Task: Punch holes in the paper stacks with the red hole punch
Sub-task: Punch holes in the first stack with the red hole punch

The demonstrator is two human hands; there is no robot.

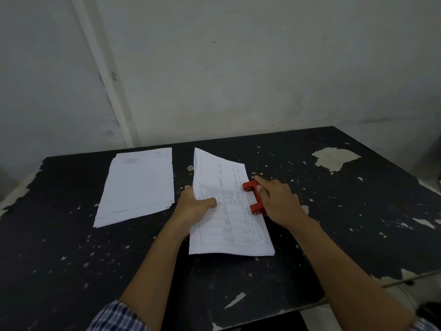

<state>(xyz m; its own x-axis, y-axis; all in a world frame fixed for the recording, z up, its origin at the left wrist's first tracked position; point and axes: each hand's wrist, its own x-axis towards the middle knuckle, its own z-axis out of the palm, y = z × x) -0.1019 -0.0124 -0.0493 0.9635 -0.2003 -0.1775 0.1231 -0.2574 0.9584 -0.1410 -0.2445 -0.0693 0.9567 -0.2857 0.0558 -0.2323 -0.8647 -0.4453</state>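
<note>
Black tabletop (310, 235) with chipped, flaking paint, set against a pale wall (238, 68). Near the middle, a printed paper stack (229, 225) lying with its long axis running from the near edge toward the wall, slightly fanned, far end leaning a little to the left. Left edge raised off the tabletop, right edge down at the red hole punch (254, 198). Printed on the top sheet: a table of ruled rows and columns with small text, lines of print running along the long axis; too small and blurred to read. No brand or label legible on the punch.

Punch just beside the stack's right edge, at about mid-length, long axis parallel to that edge, two red ends pointing left onto the paper.

Left hand (193, 206) gripping the stack's left edge, thumb curled on top of the sheet, fingers hidden underneath. Right hand (279, 199) resting on the punch from the right, fingers curved loosely over its back and handle, forefinger stretched toward its far end; grip relaxed rather than clenched.

To the left, well apart, a second paper stack (138, 187) lying flat, long axis also toward the wall, faint print at its far end, unreadable. Checked sleeve (114, 316) at the left forearm.
</note>
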